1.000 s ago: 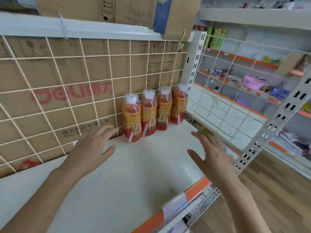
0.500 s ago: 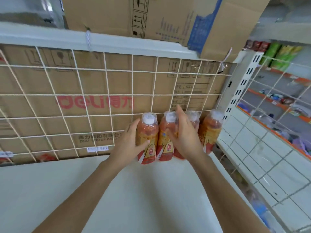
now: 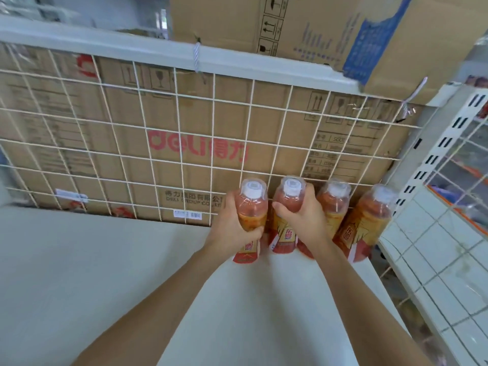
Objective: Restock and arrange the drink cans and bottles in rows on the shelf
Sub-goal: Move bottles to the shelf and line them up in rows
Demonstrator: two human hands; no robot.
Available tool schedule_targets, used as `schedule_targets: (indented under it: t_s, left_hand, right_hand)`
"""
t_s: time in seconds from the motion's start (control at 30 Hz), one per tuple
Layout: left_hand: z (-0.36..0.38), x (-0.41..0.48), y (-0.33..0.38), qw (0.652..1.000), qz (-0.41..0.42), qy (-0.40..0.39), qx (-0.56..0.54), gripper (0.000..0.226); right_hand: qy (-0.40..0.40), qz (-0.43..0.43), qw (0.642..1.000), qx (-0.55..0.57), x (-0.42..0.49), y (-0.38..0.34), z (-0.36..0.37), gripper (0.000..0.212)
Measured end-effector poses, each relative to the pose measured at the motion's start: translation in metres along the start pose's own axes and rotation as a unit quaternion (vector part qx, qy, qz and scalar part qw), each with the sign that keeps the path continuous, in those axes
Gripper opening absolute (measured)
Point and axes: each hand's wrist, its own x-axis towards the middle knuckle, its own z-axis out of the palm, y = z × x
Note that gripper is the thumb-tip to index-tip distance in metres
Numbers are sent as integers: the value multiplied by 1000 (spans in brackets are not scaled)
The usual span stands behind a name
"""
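Several orange drink bottles with white caps stand in a row at the back right of the white shelf, against the wire grid. My left hand grips the leftmost bottle around its upper body. My right hand grips the second bottle just below its cap. The third bottle and the fourth bottle stand untouched to the right, the fourth leaning slightly.
A white wire grid backs the shelf, with cardboard boxes behind it. Another cardboard box sits on the shelf above. A slotted upright post and a wire side panel bound the right end.
My hands reached in from the shelf front to the bottle row and closed around the two leftmost bottles. The view moved closer to the shelf back.
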Motion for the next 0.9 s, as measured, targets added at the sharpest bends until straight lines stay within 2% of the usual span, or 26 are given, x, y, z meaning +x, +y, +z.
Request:
schedule_targets:
  t_s: [0.13,0.33,0.6,0.73,0.9]
  left_hand:
    - [-39,-34,-19,999,-31,8,-23,91]
    - [-114,-80,-47,995,-56,83,-24,85]
    - [-200,-120,-79,987,-71,141,6,85]
    - [-247,-132,-101,987,-69,142,11,84]
    - [-312,-142,-132,990,-64,123,16,81]
  right_hand:
    - [-36,-18,999,-1,-9,-3,-4,52]
    - [-83,-52,995,15,-28,-18,4,51]
    - [-125,-24,982,143,-66,-52,46,52]
    - [-107,-15,980,168,-87,-73,70,45]
    - [-72,7,982,174,-112,-102,102,47]
